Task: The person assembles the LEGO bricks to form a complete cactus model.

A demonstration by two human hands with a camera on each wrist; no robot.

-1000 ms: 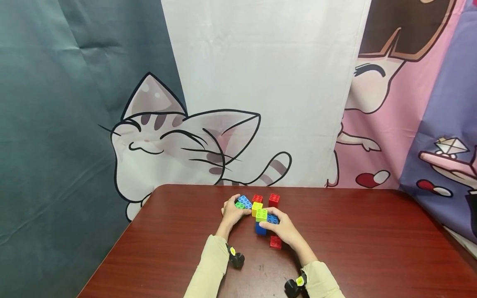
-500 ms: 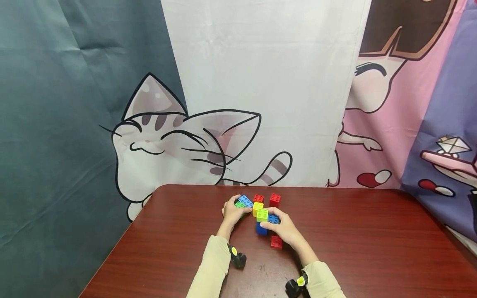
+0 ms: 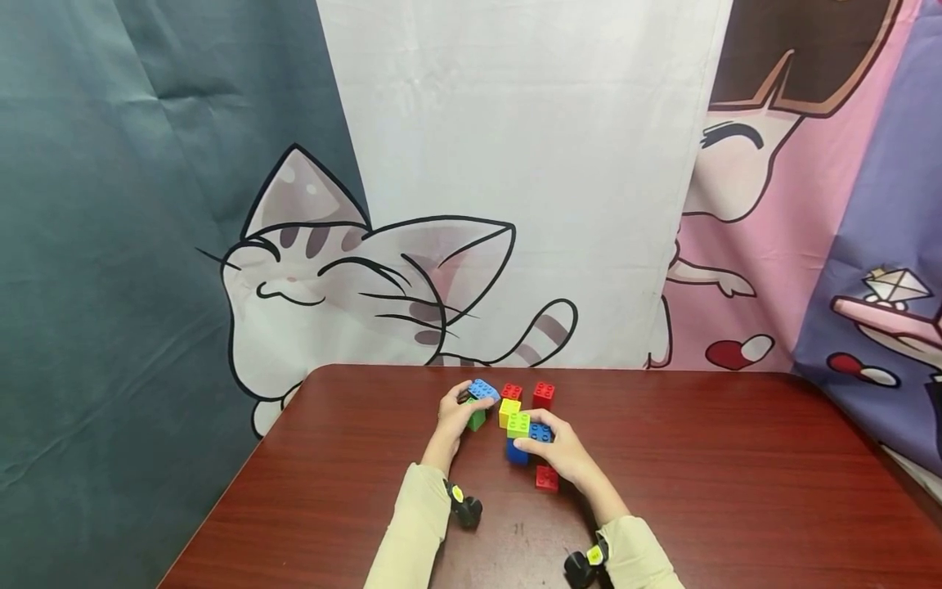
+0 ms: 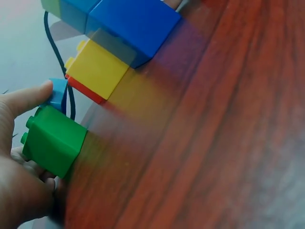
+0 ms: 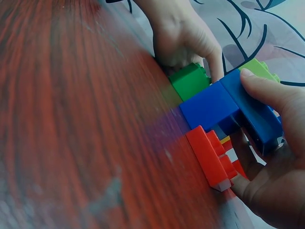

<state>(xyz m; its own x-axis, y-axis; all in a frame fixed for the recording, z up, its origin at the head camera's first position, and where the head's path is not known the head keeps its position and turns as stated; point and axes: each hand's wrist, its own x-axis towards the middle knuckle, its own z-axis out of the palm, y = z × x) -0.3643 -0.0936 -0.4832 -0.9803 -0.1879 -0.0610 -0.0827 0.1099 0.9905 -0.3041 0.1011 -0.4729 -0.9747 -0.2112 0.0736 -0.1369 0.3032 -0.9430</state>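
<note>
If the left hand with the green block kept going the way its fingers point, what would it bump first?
Probably the yellow block: the left hand, holding the green block, points at it across a small gap, though depth is unclear.

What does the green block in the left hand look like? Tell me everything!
The green block is a small, chunky cube of shiny plastic with round studs on one face. The left hand holds it, with the thumb above and the fingers underneath. A light blue brick sits on its stud side. It is tilted by the brown table, close to the yellow block.
</note>
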